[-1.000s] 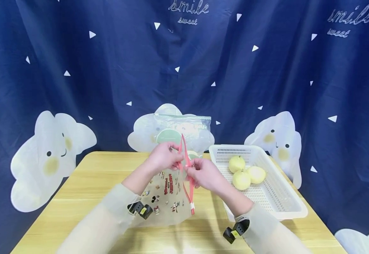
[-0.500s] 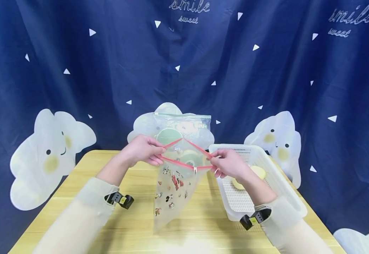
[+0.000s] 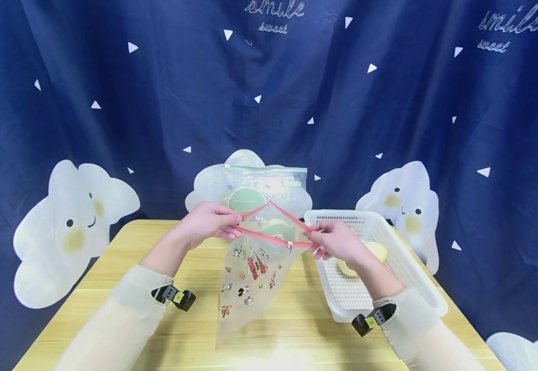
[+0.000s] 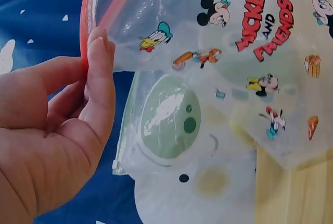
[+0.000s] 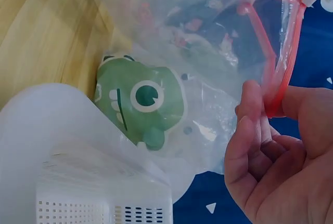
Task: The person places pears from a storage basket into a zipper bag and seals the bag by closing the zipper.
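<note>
Aloft, a red-edged bag [image 3: 250,283] is pinched agape by left hand [image 3: 213,222] and right hand [image 3: 334,240] over a wooden table [image 3: 298,314], a blue cloud-print curtain [image 3: 204,98] hung behind.

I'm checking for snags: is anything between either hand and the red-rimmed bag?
Nothing visible is: the left hand and right hand both pinch the red rim of the bag. The white basket sits to the bag's right, not between.

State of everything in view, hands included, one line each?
Mickey and Friends zip bag: mouth open, pulled wide
Left hand: pinching bag's red edge
Right hand: pinching opposite side
Green-trimmed zip bag: upright behind; zip closure unclear
White plastic basket: upright, holding fruit
Yellow fruit: in basket, partly hidden
</note>
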`<state>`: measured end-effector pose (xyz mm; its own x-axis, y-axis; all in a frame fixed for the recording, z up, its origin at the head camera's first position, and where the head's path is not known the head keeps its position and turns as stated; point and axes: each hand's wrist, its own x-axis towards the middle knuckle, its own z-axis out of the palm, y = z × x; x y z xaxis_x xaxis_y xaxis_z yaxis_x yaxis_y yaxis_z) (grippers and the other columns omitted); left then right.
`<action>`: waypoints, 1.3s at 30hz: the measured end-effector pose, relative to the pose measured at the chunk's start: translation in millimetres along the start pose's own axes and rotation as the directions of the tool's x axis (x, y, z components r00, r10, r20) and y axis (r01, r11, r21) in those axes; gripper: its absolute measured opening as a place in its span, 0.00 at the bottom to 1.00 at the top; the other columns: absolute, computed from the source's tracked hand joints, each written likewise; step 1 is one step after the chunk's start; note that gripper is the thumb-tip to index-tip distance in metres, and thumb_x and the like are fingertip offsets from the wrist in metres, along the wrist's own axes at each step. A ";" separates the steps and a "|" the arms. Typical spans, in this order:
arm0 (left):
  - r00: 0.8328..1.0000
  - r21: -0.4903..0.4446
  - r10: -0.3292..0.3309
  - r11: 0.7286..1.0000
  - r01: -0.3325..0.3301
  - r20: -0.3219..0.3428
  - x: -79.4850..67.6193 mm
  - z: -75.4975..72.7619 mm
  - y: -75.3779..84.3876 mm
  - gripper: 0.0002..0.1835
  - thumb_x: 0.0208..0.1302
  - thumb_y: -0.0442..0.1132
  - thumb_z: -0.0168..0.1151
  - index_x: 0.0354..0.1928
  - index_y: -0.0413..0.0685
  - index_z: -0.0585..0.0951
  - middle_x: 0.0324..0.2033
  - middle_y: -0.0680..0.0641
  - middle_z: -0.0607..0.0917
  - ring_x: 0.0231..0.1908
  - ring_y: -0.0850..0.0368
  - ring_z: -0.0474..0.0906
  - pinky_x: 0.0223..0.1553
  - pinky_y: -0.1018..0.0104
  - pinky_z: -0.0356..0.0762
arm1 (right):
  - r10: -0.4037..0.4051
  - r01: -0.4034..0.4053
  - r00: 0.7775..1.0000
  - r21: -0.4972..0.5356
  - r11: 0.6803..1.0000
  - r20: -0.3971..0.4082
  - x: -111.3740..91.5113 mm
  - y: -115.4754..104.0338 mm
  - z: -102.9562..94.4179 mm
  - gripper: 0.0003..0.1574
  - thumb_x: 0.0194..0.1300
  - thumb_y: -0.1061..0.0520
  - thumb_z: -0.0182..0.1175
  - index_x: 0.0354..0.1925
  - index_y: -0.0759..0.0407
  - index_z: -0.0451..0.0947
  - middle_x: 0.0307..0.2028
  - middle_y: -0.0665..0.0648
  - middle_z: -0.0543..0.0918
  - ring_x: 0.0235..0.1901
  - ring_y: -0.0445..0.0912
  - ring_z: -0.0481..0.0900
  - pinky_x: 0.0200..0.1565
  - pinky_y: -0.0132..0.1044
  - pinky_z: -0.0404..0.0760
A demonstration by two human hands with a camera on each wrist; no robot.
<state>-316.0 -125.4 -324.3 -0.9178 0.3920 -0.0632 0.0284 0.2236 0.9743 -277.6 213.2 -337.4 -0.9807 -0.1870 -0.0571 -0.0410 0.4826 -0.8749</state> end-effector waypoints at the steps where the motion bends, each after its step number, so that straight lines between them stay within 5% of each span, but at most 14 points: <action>1: 1.000 -0.013 0.005 1.000 -0.005 -0.004 -0.2 1.3 0.2 0.20 0.80 0.34 0.64 0.62 0.20 0.81 0.32 0.48 0.93 0.34 0.61 0.91 0.47 0.65 0.94 | -0.002 0.002 1.000 0.002 1.000 -0.003 0.1 0.0 0.5 0.17 0.77 0.58 0.61 0.56 0.69 0.84 0.27 0.57 0.90 0.23 0.42 0.85 0.28 0.32 0.83; 12: 0.998 -0.238 -0.023 0.971 0.009 -0.059 1.2 18.5 2.4 0.21 0.82 0.30 0.59 0.68 0.20 0.77 0.35 0.47 0.92 0.36 0.62 0.92 0.49 0.67 0.93 | 0.001 -0.002 0.999 -0.015 1.000 -0.042 2.1 0.8 -13.0 0.25 0.81 0.44 0.60 0.56 0.66 0.84 0.34 0.57 0.90 0.28 0.43 0.87 0.33 0.35 0.85; 20: 0.997 -0.275 -0.019 0.961 -0.003 -0.076 1.7 20.8 3.6 0.22 0.82 0.31 0.60 0.68 0.20 0.77 0.35 0.47 0.92 0.37 0.61 0.92 0.48 0.68 0.92 | 0.051 -0.080 0.989 -0.212 0.974 -0.137 13.6 23.8 -48.6 0.29 0.81 0.44 0.61 0.61 0.69 0.81 0.50 0.64 0.87 0.42 0.48 0.84 0.40 0.43 0.92; 28: 0.997 -0.297 -0.021 0.955 -0.004 -0.079 0.4 21.5 1.4 0.21 0.81 0.30 0.61 0.67 0.19 0.77 0.34 0.48 0.92 0.36 0.61 0.92 0.47 0.69 0.92 | 0.210 -0.209 0.976 -0.519 0.829 -0.058 24.6 52.8 -72.9 0.48 0.75 0.44 0.68 0.73 0.79 0.68 0.70 0.77 0.76 0.57 0.62 0.83 0.46 0.53 0.92; 35: 0.996 -0.298 -0.031 0.954 0.006 -0.078 -1.1 22.7 2.9 0.22 0.81 0.31 0.62 0.67 0.20 0.77 0.34 0.48 0.92 0.37 0.61 0.92 0.47 0.69 0.92 | 0.282 -0.223 0.959 -0.664 0.713 -0.019 32.2 67.6 -72.0 0.23 0.61 0.51 0.78 0.45 0.65 0.84 0.45 0.62 0.86 0.44 0.56 0.84 0.42 0.54 0.89; 39: 0.997 -0.295 -0.033 0.955 0.010 -0.072 -1.5 22.6 5.2 0.22 0.81 0.32 0.62 0.67 0.21 0.78 0.35 0.47 0.92 0.37 0.61 0.92 0.48 0.68 0.92 | 0.280 -0.221 0.959 -0.720 0.658 -0.039 37.7 72.9 -68.8 0.19 0.55 0.55 0.80 0.42 0.65 0.88 0.41 0.61 0.88 0.40 0.55 0.84 0.45 0.51 0.88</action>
<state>-305.5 -104.6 -324.0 -0.9444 0.3190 -0.0791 -0.0987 -0.0458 0.9941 -330.8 300.2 -370.2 -0.9596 -0.0113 -0.2812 0.0521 0.9748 -0.2167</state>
